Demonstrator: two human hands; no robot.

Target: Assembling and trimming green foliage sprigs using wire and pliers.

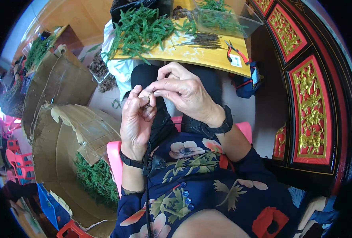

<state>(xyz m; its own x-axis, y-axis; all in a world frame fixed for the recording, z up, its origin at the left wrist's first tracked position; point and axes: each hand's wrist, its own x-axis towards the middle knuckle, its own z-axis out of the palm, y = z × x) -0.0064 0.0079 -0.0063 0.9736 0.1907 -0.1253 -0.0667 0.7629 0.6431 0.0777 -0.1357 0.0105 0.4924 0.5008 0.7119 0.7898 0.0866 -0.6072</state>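
Observation:
My two hands meet above my lap, just short of the yellow table [164, 54]. My left hand [135, 121] is closed, palm turned up, its thumb and fingers pinched around something small, thin and brownish. Against the left fingertips, my right hand [186, 93] pinches the same spot between thumb and forefinger. The object is mostly covered by fingers, so its kind cannot be made out. On the table lie a heap of green artificial sprigs [142, 31], a bundle of thin dark wire stems [205, 41] and red-handled pliers [237, 52].
A clear plastic bin [227, 22] with more greenery stands at the table's back right. At my left, a large open cardboard box [56, 146] holds green sprigs [96, 178]. Carved red-and-gold panels [311, 111] rise at the right. A person [13, 95] sits far left.

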